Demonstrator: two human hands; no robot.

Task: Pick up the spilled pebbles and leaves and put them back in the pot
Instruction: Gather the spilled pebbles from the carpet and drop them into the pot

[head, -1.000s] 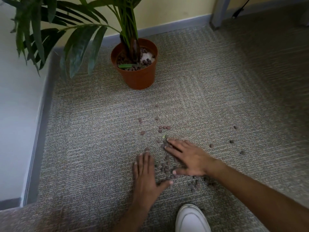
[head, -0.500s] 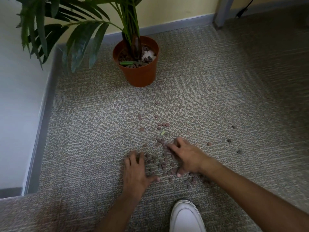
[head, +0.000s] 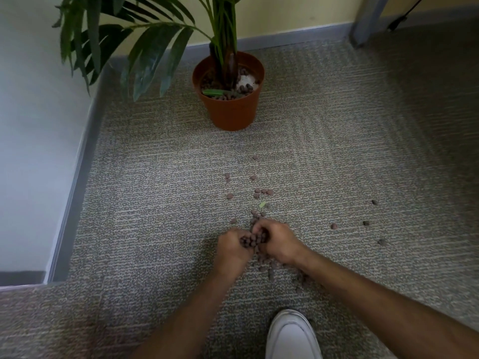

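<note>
An orange pot (head: 230, 112) with a palm plant stands on the carpet by the back wall, holding brown pebbles and a green leaf. My left hand (head: 232, 248) and my right hand (head: 278, 242) are cupped together on the carpet, closed around a heap of brown pebbles (head: 252, 240). Loose pebbles (head: 263, 191) lie scattered between my hands and the pot. More pebbles (head: 300, 277) lie under my right wrist. A small green leaf scrap (head: 262, 204) rests just beyond my fingers. Stray pebbles (head: 366, 223) sit off to the right.
A white wall with a grey skirting board (head: 77, 161) runs along the left. Palm fronds (head: 150, 53) overhang the carpet left of the pot. A white shoe (head: 291, 335) is at the bottom edge. A grey post (head: 368, 19) stands at the back right.
Both hands, flat and apart on the carpet a second ago, have swept inward and curled together, gathering the pebbles that lay between them into a heap.
</note>
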